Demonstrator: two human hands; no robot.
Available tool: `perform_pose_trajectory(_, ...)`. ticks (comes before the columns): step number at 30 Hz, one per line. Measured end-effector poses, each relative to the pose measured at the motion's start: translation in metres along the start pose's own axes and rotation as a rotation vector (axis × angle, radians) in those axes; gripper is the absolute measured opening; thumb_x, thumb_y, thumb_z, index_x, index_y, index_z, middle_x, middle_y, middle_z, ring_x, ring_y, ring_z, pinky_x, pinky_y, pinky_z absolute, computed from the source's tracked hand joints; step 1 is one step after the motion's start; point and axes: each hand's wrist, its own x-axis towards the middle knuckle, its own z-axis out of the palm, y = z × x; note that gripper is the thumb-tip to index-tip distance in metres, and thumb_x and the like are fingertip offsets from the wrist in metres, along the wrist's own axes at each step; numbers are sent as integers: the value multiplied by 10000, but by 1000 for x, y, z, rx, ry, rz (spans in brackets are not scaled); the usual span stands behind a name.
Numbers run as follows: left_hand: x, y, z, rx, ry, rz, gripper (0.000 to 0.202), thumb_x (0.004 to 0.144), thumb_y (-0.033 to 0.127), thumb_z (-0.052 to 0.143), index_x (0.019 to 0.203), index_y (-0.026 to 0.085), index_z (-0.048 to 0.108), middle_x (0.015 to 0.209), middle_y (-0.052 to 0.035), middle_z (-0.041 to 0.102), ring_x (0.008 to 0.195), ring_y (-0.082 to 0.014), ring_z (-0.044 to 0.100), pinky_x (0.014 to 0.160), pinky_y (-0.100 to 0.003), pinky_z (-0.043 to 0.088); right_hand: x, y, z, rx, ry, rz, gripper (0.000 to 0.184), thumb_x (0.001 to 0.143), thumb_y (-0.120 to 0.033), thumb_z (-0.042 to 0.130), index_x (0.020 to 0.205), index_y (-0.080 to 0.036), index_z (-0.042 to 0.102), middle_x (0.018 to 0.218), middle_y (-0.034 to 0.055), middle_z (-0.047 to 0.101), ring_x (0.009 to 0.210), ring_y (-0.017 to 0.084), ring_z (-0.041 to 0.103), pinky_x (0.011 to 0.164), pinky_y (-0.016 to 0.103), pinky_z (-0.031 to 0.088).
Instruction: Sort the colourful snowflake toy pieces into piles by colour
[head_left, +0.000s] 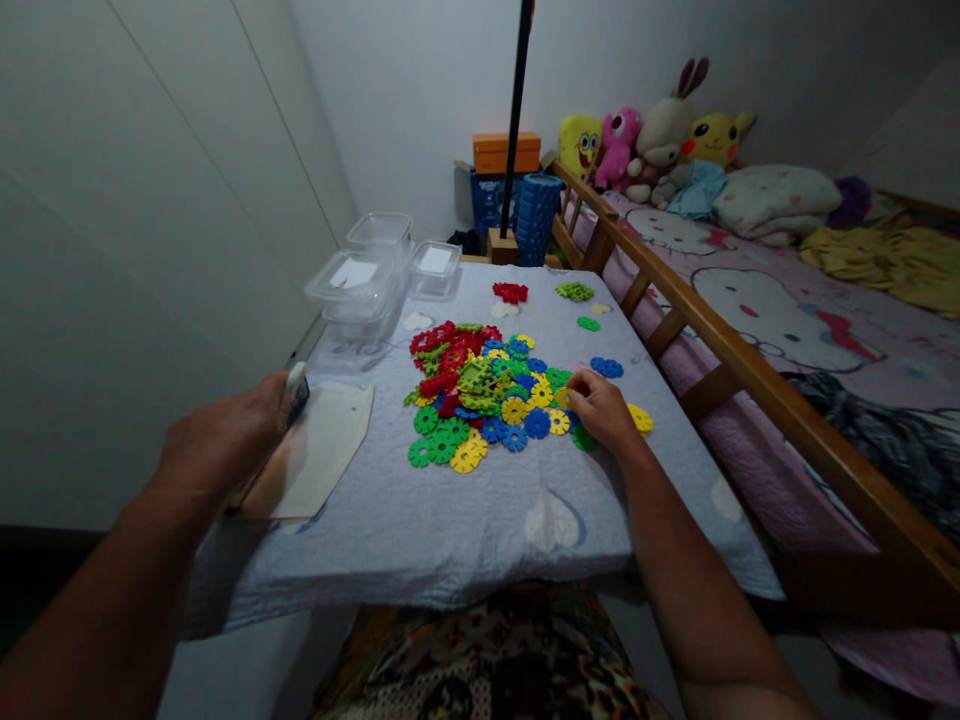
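Discs (487,400) touch right hand (604,415) fingers (579,384).

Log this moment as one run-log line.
left hand: grips small white-and-dark object at white sheet edge | right hand: fingertips on disc pile | clear tubs: far left

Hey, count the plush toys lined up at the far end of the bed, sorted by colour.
Yellow plush toys: 2
Pink plush toy: 1
Cream rabbit plush: 1
Total: 4
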Motion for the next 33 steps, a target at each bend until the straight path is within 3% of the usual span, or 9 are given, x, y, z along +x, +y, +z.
perform_pose_trajectory(6, -2, 17, 4, 41, -17, -68, 618, 1017, 530, 142, 1418, 233, 506, 1154, -201, 729, 954, -378, 706, 760, -475, 532, 3, 10, -7, 196, 163, 101, 152, 755, -361, 572, 794, -218, 604, 744, 10, 628, 695, 185, 566, 706, 315, 459)
perform_pose_trajectory(9, -4, 27, 8, 52, 19, -43, 587, 1021, 459, 152, 1420, 188, 485, 1204, -221, 709, 1015, -391, 701, 807, -531, 537, 5, 16, -16, 236, 218, 147, 171, 734, -376, 596, 780, -214, 622, 734, 10, 637, 694, 186, 577, 696, 317, 466)
perform_pose_trajectory(16, -6, 41, 22, 76, 75, -24, 536, 1022, 480, 131, 1190, 181, 542, 1013, -171, 700, 895, -385, 704, 713, -500, 548, -2, 38, -53, 252, 348, 251, 226, 691, -395, 637, 792, -195, 665, 758, 20, 663, 724, 187, 602, 704, 312, 470)
perform_pose_trajectory(22, -12, 50, 29, 103, 153, -17, 466, 1014, 419, 179, 1086, 177, 571, 961, -149, 671, 760, -309, 669, 657, -430, 520, -22, 56, -74, 255, 302, 377, 259, 658, -384, 654, 793, -168, 702, 740, 33, 683, 695, 187, 606, 650, 296, 462)
perform_pose_trajectory(33, -10, 63, 35, 123, 174, -73, 483, 994, 434, 254, 1153, 132, 595, 1031, -179, 635, 901, -332, 653, 703, -397, 508, -45, 73, -70, 244, 274, 440, 244, 645, -387, 615, 762, -180, 670, 720, 29, 657, 673, 183, 578, 595, 280, 424)
